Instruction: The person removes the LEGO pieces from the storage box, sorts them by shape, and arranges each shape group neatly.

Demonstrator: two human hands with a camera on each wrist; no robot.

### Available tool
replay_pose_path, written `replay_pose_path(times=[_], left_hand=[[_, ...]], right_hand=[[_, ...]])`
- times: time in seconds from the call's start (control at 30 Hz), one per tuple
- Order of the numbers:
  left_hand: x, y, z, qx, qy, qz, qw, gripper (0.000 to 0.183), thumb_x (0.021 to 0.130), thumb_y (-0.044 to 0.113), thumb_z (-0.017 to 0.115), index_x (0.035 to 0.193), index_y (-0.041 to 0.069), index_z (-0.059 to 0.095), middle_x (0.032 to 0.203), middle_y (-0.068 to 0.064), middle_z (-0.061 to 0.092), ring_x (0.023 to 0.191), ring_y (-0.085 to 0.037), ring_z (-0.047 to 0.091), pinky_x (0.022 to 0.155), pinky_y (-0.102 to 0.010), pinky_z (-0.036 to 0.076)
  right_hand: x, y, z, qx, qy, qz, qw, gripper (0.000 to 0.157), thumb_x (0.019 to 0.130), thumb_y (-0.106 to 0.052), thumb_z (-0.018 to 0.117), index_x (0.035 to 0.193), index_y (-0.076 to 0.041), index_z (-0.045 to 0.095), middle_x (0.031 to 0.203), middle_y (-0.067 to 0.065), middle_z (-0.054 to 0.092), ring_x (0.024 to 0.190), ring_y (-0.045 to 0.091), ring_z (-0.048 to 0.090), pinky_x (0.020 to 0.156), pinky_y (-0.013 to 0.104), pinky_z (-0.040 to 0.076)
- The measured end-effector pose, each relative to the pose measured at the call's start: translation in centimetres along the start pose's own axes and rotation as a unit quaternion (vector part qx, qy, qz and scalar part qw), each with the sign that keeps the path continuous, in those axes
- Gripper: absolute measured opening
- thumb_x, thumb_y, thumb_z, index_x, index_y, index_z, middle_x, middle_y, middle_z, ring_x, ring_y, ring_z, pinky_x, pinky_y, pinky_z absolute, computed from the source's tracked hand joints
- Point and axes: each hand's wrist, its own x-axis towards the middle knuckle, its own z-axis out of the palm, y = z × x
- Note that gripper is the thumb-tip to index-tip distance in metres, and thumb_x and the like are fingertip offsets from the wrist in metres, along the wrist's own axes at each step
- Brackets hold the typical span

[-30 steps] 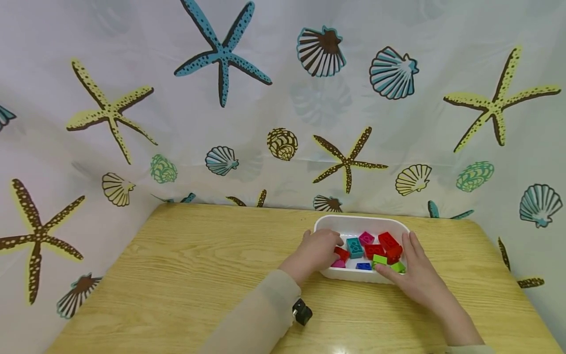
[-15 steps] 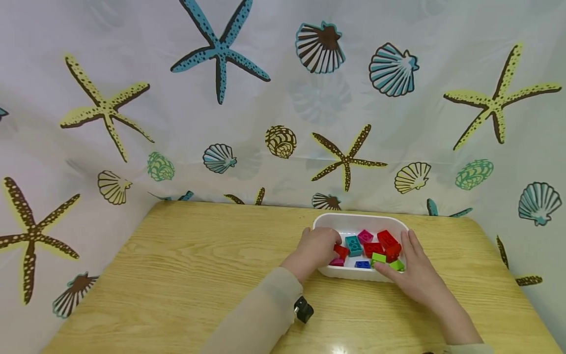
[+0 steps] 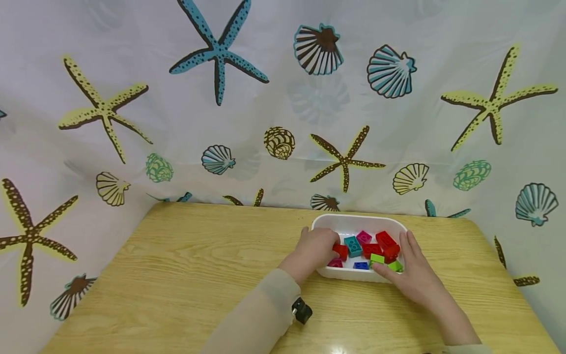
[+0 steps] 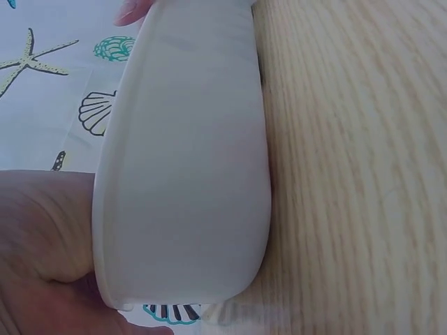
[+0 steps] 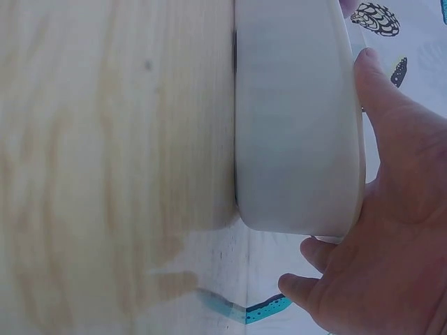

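Observation:
A white plastic tray (image 3: 353,275) holds several toy building bricks. My left hand (image 3: 315,248) reaches over its left end, fingers bent inside, and pinches a red brick (image 3: 341,251); most of the fingertips are hidden. A magenta brick (image 3: 335,263) lies just below that hand. My right hand (image 3: 417,275) rests at the tray's right end, fingers extended along the outside and thumb over the front rim beside a lime brick (image 3: 377,258). In the right wrist view that hand's straight fingers touch the tray wall (image 5: 300,125). The left wrist view shows the left hand (image 4: 49,244) over the rim.
Also in the tray are a teal brick (image 3: 353,247), a blue brick (image 3: 360,265), a pink brick (image 3: 364,237) and red bricks (image 3: 386,240). The tray stands on a wooden table (image 3: 199,255), near its back edge. A patterned curtain (image 3: 274,98) hangs behind.
The red brick at my left fingers has turned and shifted slightly within the tray. My right hand stays in place at the tray's right end.

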Motion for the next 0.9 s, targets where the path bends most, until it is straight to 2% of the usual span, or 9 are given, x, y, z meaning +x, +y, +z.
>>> replay_pose_path(times=[0.27, 0.53, 0.73, 0.9], left_hand=[[-0.3, -0.6, 0.1, -0.01, 0.04, 0.011, 0.9991, 0.03, 0.1, 0.029, 0.085, 0.127, 0.017, 0.08, 0.118, 0.003, 0.078, 0.12, -0.022, 0.067, 0.128, -0.072, 0.024], [-2.0, -1.2, -0.8, -0.048, 0.104, 0.023, 0.9931, 0.039, 0.1, 0.028, 0.085, 0.137, 0.017, 0.077, 0.132, 0.0, 0.077, 0.129, -0.026, 0.067, 0.129, -0.071, 0.02], [-3.4, -2.6, -2.0, -0.073, 0.142, 0.027, 0.9868, 0.041, 0.102, 0.028, 0.083, 0.141, 0.017, 0.075, 0.141, -0.002, 0.074, 0.138, -0.028, 0.063, 0.131, -0.066, 0.021], [-4.7, -4.4, -2.9, -0.084, 0.184, 0.036, 0.9786, 0.043, 0.103, 0.027, 0.083, 0.142, 0.014, 0.073, 0.142, -0.005, 0.073, 0.139, -0.029, 0.062, 0.13, -0.064, 0.025]], right_hand=[[0.1, 0.0, 0.2, -0.002, 0.001, -0.001, 1.0, 0.129, 0.097, -0.072, 0.071, 0.174, 0.002, -0.001, 0.18, 0.031, -0.009, 0.161, 0.062, 0.008, 0.116, 0.081, 0.028], [0.3, 0.1, 0.3, -0.004, 0.0, 0.005, 1.0, 0.13, 0.096, -0.072, 0.072, 0.174, 0.0, -0.003, 0.18, 0.03, -0.01, 0.161, 0.062, 0.008, 0.114, 0.082, 0.03], [0.2, 0.1, 0.2, 0.0, -0.001, 0.007, 1.0, 0.131, 0.096, -0.072, 0.072, 0.174, 0.0, -0.004, 0.18, 0.03, -0.011, 0.161, 0.061, 0.007, 0.114, 0.082, 0.03], [0.1, 0.1, 0.0, 0.005, -0.001, 0.007, 1.0, 0.132, 0.095, -0.071, 0.073, 0.174, 0.0, -0.005, 0.18, 0.03, -0.011, 0.161, 0.061, 0.006, 0.114, 0.082, 0.03]])
